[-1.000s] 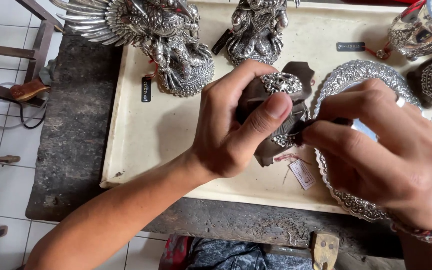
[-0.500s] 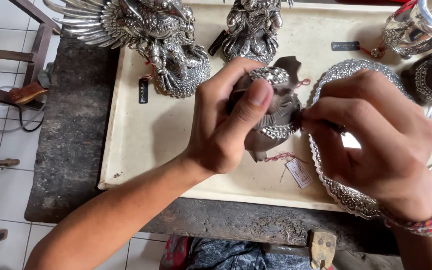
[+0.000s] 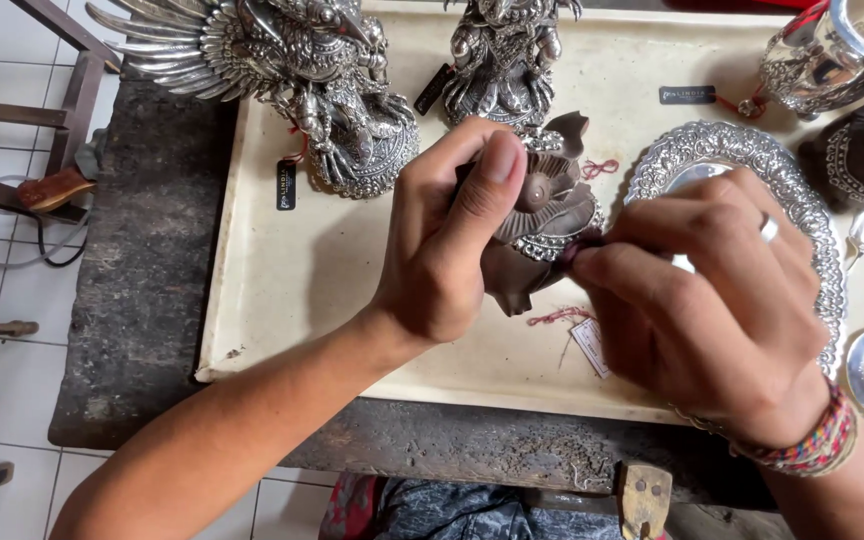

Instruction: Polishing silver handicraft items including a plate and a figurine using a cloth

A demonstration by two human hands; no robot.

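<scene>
While the left hand (image 3: 452, 250) clasps a small brown figure (image 3: 532, 240) with silver trim above the middle of the cream tray (image 3: 282, 300), its thumb lies across the top and its fingers wrap the back. From three o'clock the right hand (image 3: 712, 310) comes in, fingertips pinched shut against the figure's silver edge — whether they hold a fine tool cannot be told. A red thread and paper tag (image 3: 587, 345) trail at six o'clock below it. Judging by the look, some silver bands are already seated on the brown body, yet much bare surface remains, so the work seems partway. At eleven o'clock stands a winged silver statue (image 3: 302, 80); at three o'clock lies an ornate silver plate (image 3: 812, 200).
</scene>
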